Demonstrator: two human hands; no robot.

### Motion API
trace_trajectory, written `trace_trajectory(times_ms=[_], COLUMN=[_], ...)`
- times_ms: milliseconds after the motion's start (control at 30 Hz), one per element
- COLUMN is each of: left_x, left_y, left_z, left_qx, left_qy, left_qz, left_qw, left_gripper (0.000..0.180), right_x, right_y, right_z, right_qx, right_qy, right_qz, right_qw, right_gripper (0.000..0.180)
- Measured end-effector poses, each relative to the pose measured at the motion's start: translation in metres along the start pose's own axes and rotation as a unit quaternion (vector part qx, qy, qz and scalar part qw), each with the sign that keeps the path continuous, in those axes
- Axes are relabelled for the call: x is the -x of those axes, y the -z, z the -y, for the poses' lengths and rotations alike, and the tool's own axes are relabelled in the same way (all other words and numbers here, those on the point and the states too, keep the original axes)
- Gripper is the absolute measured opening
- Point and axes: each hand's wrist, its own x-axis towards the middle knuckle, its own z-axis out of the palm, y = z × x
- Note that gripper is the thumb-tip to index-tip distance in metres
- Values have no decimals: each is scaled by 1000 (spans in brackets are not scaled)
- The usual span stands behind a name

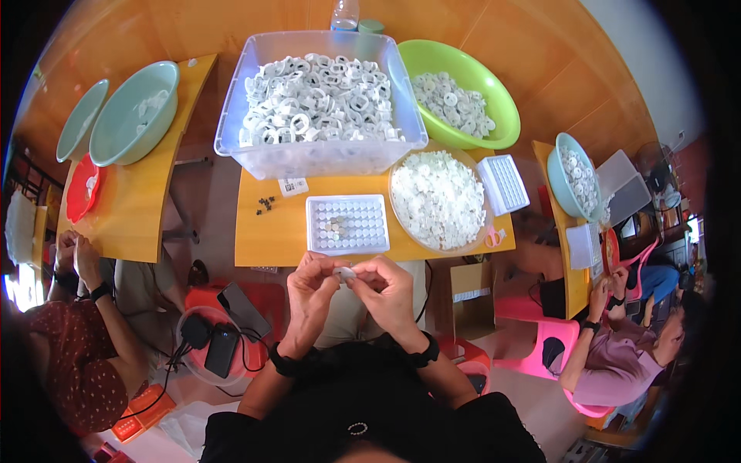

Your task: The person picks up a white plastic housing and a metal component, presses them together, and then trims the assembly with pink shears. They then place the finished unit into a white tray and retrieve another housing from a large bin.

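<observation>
My left hand (310, 289) and my right hand (386, 293) meet just off the table's near edge. Between their fingertips they pinch a small white round plastic part (344, 273), with a darker spot on its face. Right beyond the hands lies a white tray (347, 250) with rows of round white pieces, and a few small metallic discs (335, 228) rest on top of them. A round dish (395, 220) heaped with small translucent white parts stands to the tray's right. Several tiny black pieces (265, 204) lie on the wood to its left.
Behind the tray stands a large clear bin (324, 160) of white plastic parts, beside a green basin (505, 116) holding more. A second tray (503, 184) and pink scissors (495, 237) sit on the right. People work at side tables (139, 208) left and right.
</observation>
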Motion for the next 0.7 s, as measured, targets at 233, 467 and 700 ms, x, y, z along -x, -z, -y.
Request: trace_trajectory(times_ms=[233, 467, 700], left_x=[-8, -7, -2], left_y=[20, 42, 54], left_z=[-1, -2, -3], left_qx=[14, 53, 70], left_qy=[8, 7, 42], left_qz=[10, -43, -74], left_qw=[1000, 998, 994], left_gripper=[37, 19, 16], right_x=[-77, -181, -203], right_y=[77, 118, 58], right_z=[14, 63, 52], right_qx=[-32, -57, 207], right_qy=[-53, 121, 117], right_qz=[-43, -160, 30], right_qw=[997, 978, 971], right_gripper=[13, 18, 15])
